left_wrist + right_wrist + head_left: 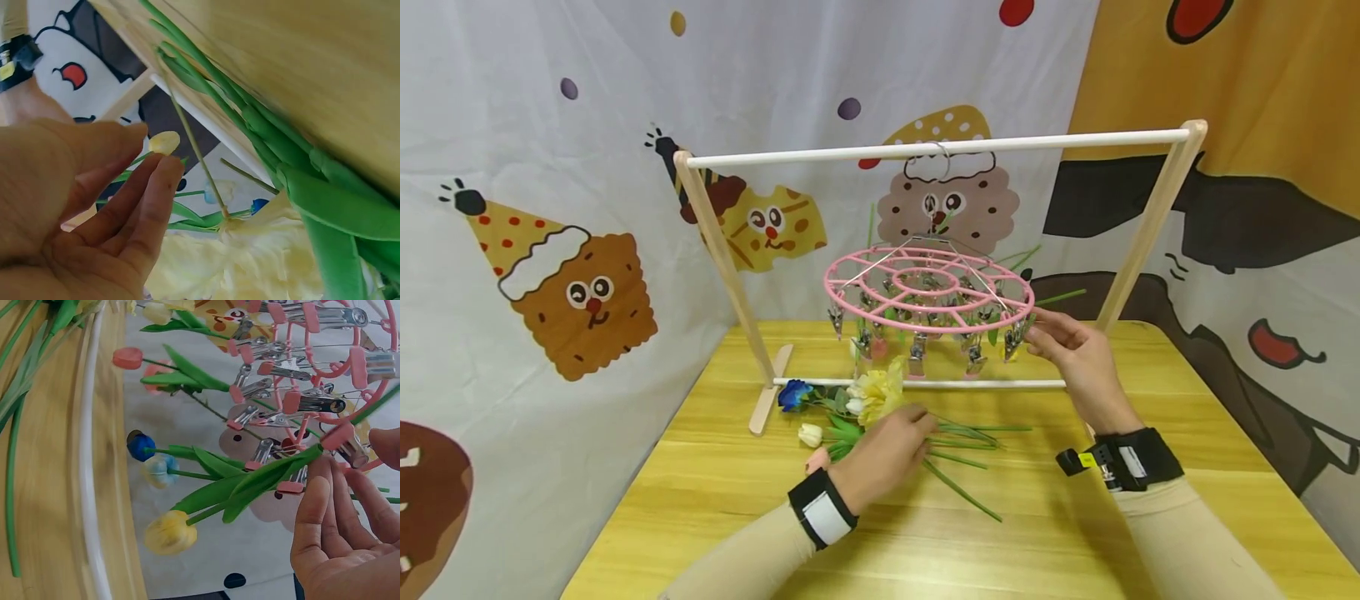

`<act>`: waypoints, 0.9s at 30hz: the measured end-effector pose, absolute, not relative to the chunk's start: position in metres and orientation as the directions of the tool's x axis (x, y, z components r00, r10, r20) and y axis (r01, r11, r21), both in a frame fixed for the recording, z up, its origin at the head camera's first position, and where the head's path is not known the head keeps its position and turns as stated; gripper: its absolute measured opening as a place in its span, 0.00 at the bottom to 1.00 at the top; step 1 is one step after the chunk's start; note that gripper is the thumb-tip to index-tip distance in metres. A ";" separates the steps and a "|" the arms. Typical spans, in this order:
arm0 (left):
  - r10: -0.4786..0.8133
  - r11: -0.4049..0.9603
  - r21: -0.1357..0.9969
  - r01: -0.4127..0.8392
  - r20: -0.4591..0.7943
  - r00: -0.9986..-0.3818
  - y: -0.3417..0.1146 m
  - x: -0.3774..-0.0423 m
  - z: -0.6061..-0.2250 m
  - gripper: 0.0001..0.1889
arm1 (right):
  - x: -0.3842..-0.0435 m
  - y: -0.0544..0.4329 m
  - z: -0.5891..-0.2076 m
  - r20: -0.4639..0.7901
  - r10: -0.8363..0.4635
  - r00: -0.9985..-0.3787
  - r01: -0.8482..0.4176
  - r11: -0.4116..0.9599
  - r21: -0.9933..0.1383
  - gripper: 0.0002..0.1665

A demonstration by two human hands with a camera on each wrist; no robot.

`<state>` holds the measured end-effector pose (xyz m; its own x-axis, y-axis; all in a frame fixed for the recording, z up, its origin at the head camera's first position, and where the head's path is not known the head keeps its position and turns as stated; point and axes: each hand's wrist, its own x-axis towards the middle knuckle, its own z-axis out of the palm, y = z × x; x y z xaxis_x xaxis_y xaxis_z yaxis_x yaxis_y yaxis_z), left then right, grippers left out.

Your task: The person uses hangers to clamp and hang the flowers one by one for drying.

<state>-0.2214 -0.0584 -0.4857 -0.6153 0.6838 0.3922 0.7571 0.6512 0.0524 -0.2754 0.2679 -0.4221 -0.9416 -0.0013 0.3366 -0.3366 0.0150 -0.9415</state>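
My left hand (887,454) is over the artificial flowers lying on the table. In the left wrist view its thumb and fingers are apart with nothing gripped between them; a yellow ruffled flower (237,256) and green leaves (337,200) are close by. My right hand (1082,362) is at the right rim of a pink round clip hanger (928,329). Its fingertips are beside a metal clip (353,453) with pink tips, which holds a yellow tulip (172,532) head down. The thumb stands apart from that clip. Other tulips hang from the hanger, including a pink tulip (127,359).
A wooden rack with a white top bar (820,155) carries the hanger by its hook. Its lower white bar (1000,384) runs behind the loose flowers. A blue rose (794,395), a white tulip (810,434) and a pink flower (817,460) lie on the table (700,500). A cartoon-printed curtain (760,67) hangs behind.
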 end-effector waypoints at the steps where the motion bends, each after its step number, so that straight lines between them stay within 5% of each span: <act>1: 0.683 0.662 0.016 0.749 0.399 -0.612 -0.056 -0.224 -0.486 0.08 | -0.275 0.268 -0.423 0.337 0.005 -0.942 -0.337 0.017 -0.941 0.28; 9: 0.684 0.725 -0.260 0.638 0.385 -0.620 -0.037 -0.244 -0.491 0.13 | -0.269 0.266 -0.435 0.353 0.100 -0.930 -0.345 0.091 -0.934 0.32; 27: 0.681 0.730 -0.299 0.615 0.400 -0.613 -0.031 -0.252 -0.495 0.09 | -0.246 0.257 -0.457 0.422 0.140 -0.896 -0.360 0.331 -0.872 0.24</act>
<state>-0.2520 -0.0308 -0.4948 -0.6134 0.6809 0.4001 0.6150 0.7296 -0.2989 -0.2456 0.2571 -0.4569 -0.8956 0.1396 0.4224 -0.3597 0.3315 -0.8722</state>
